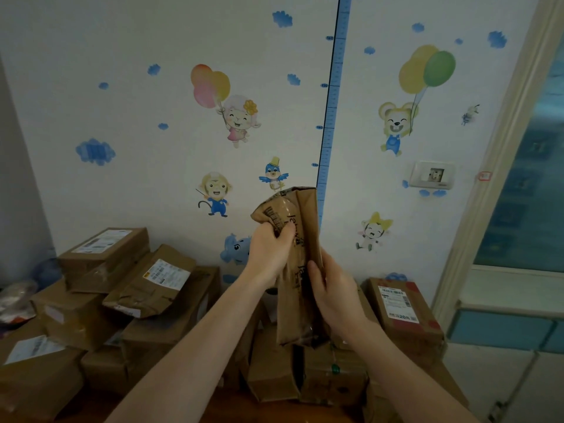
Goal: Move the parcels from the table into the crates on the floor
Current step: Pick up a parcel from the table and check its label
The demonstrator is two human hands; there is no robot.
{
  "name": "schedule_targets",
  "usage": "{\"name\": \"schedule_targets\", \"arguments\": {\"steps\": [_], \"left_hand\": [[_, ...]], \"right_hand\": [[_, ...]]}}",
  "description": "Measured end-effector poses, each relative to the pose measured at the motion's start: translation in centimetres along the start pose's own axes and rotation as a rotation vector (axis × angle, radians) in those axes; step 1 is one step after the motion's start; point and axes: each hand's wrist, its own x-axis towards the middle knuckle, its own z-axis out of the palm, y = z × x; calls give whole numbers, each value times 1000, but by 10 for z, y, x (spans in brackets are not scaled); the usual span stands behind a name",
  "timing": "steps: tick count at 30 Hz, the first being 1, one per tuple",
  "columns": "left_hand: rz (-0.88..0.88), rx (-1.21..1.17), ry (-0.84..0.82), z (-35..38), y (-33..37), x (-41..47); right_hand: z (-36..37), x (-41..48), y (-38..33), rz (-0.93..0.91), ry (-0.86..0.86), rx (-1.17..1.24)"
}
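Hands, left hand and right hand, grip crumpled brown parcel.

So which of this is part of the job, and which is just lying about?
Job:
- brown parcel held upright by left hand and right hand
- stacked boxes
- red-patterned box

Lying about:
- wall stickers
- height chart
- wall socket

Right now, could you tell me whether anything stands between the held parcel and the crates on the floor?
No crate shows in this view, so the path cannot be judged. Both hands, left and right, hold the parcel upright, above the stacked boxes on the table.
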Motion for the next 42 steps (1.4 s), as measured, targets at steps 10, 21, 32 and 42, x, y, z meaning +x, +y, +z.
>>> {"name": "schedule_targets", "arguments": {"steps": [10,21,32,42], "left_hand": [[-84,-276,-157,0,12,-11],[-165,-363,-157,-6,9,-19],[-534,-541,-202,-23,0,-19],[-396,-209,-130,-17,-15,-19]], "right_hand": [[-13,9,-4,52,26,165],[-26,16,-9,-12,107,140],[-45,17,-4,497,-170,833],[-31,-1,-6,555,-116,642]]}}
